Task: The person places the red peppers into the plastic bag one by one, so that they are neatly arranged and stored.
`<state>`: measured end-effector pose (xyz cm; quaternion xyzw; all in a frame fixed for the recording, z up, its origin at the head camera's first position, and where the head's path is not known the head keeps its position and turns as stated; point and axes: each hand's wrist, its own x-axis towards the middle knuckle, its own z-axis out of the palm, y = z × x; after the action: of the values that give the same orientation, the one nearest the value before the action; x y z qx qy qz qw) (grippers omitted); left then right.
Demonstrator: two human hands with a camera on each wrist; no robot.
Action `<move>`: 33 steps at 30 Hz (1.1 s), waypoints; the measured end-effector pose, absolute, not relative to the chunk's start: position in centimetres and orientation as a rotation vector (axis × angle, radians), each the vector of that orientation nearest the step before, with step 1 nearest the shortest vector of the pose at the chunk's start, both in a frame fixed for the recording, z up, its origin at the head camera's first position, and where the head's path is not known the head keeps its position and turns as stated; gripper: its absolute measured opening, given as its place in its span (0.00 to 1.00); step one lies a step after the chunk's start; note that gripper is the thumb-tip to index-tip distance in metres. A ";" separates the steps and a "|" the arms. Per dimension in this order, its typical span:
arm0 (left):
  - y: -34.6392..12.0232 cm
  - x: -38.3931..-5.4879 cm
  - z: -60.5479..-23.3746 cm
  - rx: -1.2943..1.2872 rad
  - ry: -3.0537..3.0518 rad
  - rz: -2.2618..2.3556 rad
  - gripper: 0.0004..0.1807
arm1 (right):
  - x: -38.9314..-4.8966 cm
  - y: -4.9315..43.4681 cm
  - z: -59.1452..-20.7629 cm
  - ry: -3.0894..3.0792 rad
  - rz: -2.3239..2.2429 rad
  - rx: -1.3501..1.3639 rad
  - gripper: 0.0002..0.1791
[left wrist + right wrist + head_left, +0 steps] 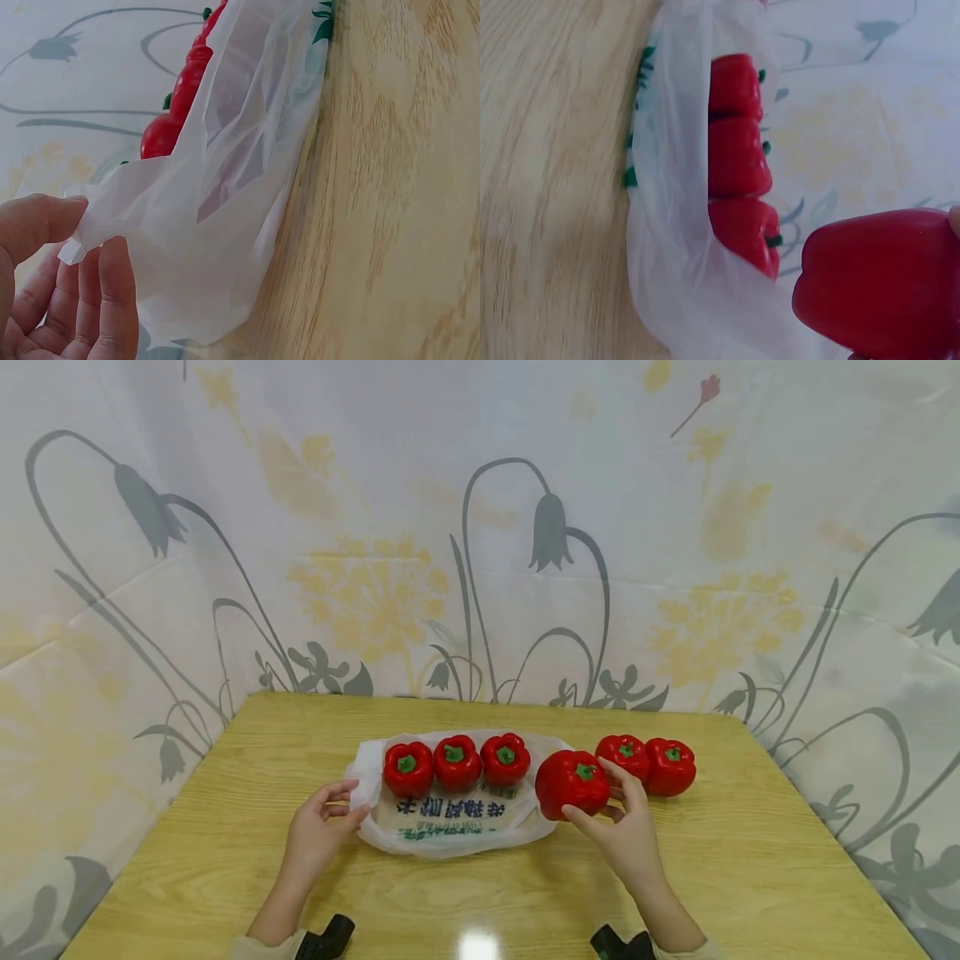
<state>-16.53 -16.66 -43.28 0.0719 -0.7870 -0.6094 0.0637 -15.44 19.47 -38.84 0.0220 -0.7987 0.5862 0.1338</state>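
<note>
A white plastic bag (450, 842) with printed lettering lies on the table, and three red bell peppers (458, 763) with green stems sit in a row on its far part. My left hand (318, 822) pinches the bag's left edge between thumb and fingers; in the left wrist view a fold of the thin plastic (94, 225) shows in that grip. My right hand (618, 827) grips another red bell pepper (572, 785) over the bag's right end. The right wrist view shows this pepper (885, 285) close up, with the hand mostly out of frame.
Two more red bell peppers (671, 767) stand side by side on the wooden table (750, 860), just beyond and right of my right hand. Behind the table's far edge hangs a patterned cloth (480, 568) with grey and yellow flowers.
</note>
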 end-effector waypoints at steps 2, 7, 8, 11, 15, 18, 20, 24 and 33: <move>-16.7 -16.5 -43.3 0.209 -2.370 -1.842 0.24 | -15.5 18.9 -38.9 -2.313 1.713 0.078 0.40; -16.7 -16.5 -43.5 0.209 -2.374 -1.846 0.25 | -15.7 17.6 -39.3 -2.310 1.735 0.110 0.39; -16.7 -16.5 -43.5 0.212 -2.377 -1.843 0.25 | -15.7 17.3 -39.3 -2.311 1.742 0.115 0.39; -16.7 -16.6 -43.5 0.220 -2.384 -1.832 0.25 | -15.8 16.5 -39.6 -2.322 1.757 0.135 0.39; -16.7 -16.6 -43.3 0.218 -2.378 -1.829 0.24 | -15.9 15.5 -40.0 -2.338 1.764 0.157 0.40; -16.6 -16.5 -43.1 0.214 -2.371 -1.831 0.24 | -16.0 14.8 -40.2 -2.343 1.768 0.165 0.40; -16.6 -16.5 -43.1 0.214 -2.368 -1.834 0.23 | -16.1 14.3 -40.3 -2.343 1.767 0.174 0.40; -16.6 -16.6 -43.1 0.210 -2.366 -1.837 0.24 | -16.4 13.5 -40.6 -2.341 1.761 0.188 0.40; -16.7 -16.6 -43.2 0.199 -2.368 -1.840 0.25 | -16.9 11.5 -41.2 -2.354 1.743 0.205 0.41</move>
<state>-16.58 -16.72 -43.17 0.0662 -0.7861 -0.6108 0.0681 -16.88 11.46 -41.15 0.0695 -0.7976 0.5904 0.1025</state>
